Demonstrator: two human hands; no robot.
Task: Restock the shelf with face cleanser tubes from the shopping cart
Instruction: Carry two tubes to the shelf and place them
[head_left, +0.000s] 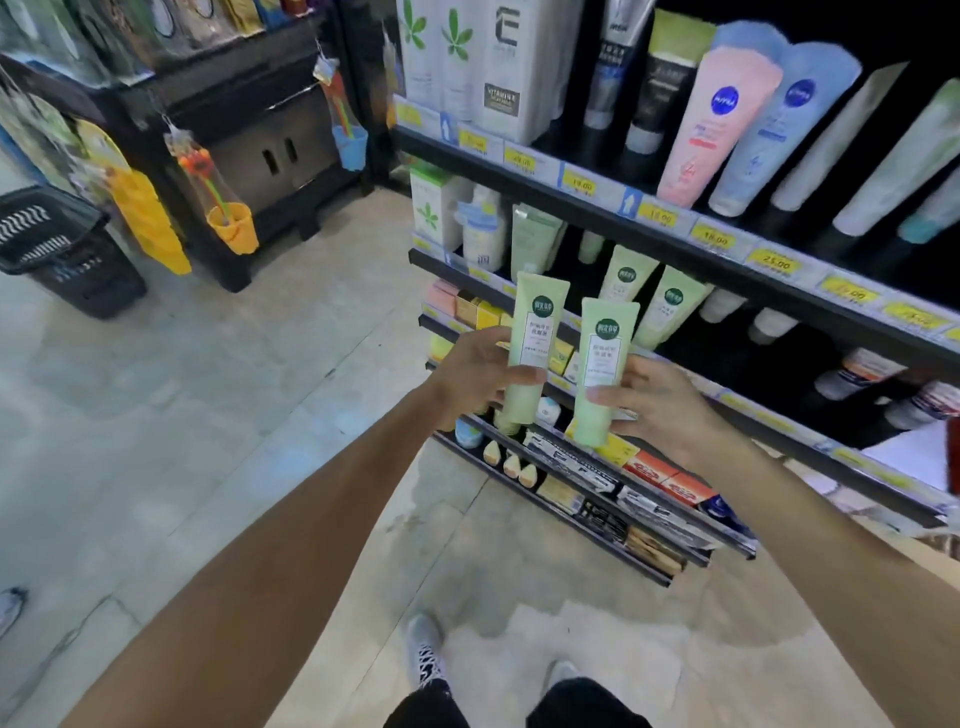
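Two cleanser tubes held upright before the shelf.
Left hand (475, 371) fingers (519, 376) grasp the left tube (532, 338); right hand (660, 400) fingers (605, 397) pinch the right tube (602, 364), both just in front of the shelf (675, 241) holding two matching tubes (667, 312).

A: Tubes in the hands, colour?
B: Left tube (530, 338) pale green, dark green round badge, white label panel. Right tube (602, 364) the same.
A: Shelf?
B: Shelf (675, 244) black; price tags (774, 265) yellow with dark figures. One tube (711, 124) pink, its neighbour (774, 130) light blue, both with blue round logos.
A: Floor side?
B: Basket (62, 249) black, white wavy pattern. Floor (208, 389) pale grey-beige. Shoes (426, 649) grey, black-and-white pattern.
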